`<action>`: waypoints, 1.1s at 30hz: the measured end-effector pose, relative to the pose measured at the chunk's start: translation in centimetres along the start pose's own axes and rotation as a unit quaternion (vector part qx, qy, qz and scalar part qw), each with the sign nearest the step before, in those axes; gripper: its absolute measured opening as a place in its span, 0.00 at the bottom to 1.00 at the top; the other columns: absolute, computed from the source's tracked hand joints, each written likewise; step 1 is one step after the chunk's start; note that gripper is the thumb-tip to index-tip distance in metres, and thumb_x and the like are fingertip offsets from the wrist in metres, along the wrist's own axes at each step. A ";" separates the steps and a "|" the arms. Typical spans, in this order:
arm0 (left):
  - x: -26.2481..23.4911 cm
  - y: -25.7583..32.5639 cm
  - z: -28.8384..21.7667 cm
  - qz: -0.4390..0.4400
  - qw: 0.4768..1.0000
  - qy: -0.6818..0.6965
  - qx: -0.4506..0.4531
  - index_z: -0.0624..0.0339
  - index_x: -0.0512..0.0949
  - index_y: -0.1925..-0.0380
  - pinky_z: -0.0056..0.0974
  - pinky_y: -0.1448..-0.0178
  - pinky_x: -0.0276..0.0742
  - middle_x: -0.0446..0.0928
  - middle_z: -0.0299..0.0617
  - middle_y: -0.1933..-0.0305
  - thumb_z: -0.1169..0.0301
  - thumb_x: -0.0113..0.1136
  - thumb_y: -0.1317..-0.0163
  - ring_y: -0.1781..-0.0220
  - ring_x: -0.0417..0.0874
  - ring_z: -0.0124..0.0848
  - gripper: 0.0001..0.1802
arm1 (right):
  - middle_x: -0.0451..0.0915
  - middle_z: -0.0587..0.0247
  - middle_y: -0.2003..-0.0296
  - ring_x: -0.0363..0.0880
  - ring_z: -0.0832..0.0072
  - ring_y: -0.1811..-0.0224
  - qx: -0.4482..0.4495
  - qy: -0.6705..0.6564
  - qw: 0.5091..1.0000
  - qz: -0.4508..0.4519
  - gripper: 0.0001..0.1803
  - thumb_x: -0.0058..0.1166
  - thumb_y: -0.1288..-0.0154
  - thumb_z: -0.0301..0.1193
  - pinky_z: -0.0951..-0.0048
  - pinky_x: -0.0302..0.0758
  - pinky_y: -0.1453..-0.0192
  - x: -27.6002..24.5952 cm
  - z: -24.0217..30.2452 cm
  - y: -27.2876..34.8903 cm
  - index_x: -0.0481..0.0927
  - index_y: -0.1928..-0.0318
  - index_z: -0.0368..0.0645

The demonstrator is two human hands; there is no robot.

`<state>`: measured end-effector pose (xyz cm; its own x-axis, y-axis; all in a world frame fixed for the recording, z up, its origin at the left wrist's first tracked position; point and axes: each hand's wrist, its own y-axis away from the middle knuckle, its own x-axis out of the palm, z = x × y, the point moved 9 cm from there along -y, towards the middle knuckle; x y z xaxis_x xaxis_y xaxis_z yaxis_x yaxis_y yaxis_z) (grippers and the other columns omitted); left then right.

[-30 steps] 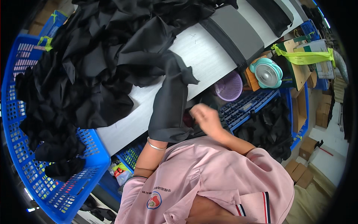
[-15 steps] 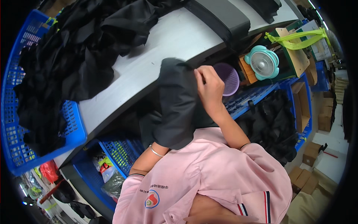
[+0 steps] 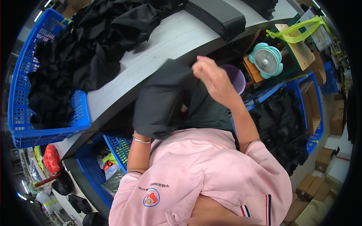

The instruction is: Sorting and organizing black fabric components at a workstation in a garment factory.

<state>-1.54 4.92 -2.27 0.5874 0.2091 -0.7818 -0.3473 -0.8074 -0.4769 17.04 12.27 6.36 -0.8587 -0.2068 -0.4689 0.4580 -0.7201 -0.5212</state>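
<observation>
A black fabric piece (image 3: pixel 160 96), sleeve-like and folded, is held up in front of my body, below the table's edge. My left forearm, with a silver bangle (image 3: pixel 141 139) on the wrist, goes in under its lower end. The fabric hides most of my left hand (image 3: pixel 184 108); only a small patch of skin shows beside the cloth, so its grip cannot be made out. At the upper right corner of the piece, my right hand (image 3: pixel 214 80) has its fingers curled together against the cloth.
Black fabric pieces (image 3: pixel 94 56) are heaped on the grey table (image 3: pixel 113 90) and over a blue basket (image 3: pixel 49 133). A grey-black block-shaped item (image 3: pixel 217 17) lies farther right. A teal fan (image 3: pixel 266 60), purple basket (image 3: pixel 236 79) and crate of black items (image 3: pixel 279 124) stand at right.
The black fabric piece has swung left and tilted, its lower end moving with my left arm. My right hand has turned and lifted slightly at the corner.
</observation>
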 end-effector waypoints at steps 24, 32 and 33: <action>3.4 -4.7 0.3 0.032 0.982 0.163 -0.089 0.58 0.69 0.32 0.43 0.31 0.74 0.74 0.44 0.33 0.61 0.60 0.31 0.36 0.78 0.41 0.30 | 0.79 0.57 0.50 0.82 0.65 0.61 0.057 0.173 0.976 -0.123 0.19 0.66 0.46 0.16 0.69 0.77 0.50 1.1 -4.7 -0.7 0.80 0.52 0.39; 5.8 -4.6 9.7 -0.085 0.760 0.564 -0.311 0.58 0.68 0.31 0.43 0.32 0.74 0.74 0.43 0.33 0.57 0.58 0.30 0.36 0.78 0.40 0.31 | 0.81 0.57 0.50 0.76 0.66 0.43 0.064 -0.006 0.995 0.079 0.08 0.65 0.44 0.22 0.69 0.72 0.39 1.1 -6.3 -4.6 0.83 0.63 0.36; 6.1 -4.6 10.8 -0.096 0.717 0.605 -0.332 0.58 0.68 0.31 0.43 0.32 0.74 0.74 0.42 0.33 0.56 0.58 0.30 0.36 0.78 0.40 0.31 | 0.81 0.58 0.48 0.74 0.67 0.42 0.035 -0.044 0.992 0.115 0.07 0.64 0.43 0.22 0.69 0.71 0.38 0.2 -6.1 -5.3 0.83 0.63 0.36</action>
<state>-4.25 15.89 -9.18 0.9217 0.0448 0.3854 0.0142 -0.9966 0.0816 15.86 20.07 4.68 -0.7514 -0.4265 -0.5035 0.6300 -0.6905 -0.3553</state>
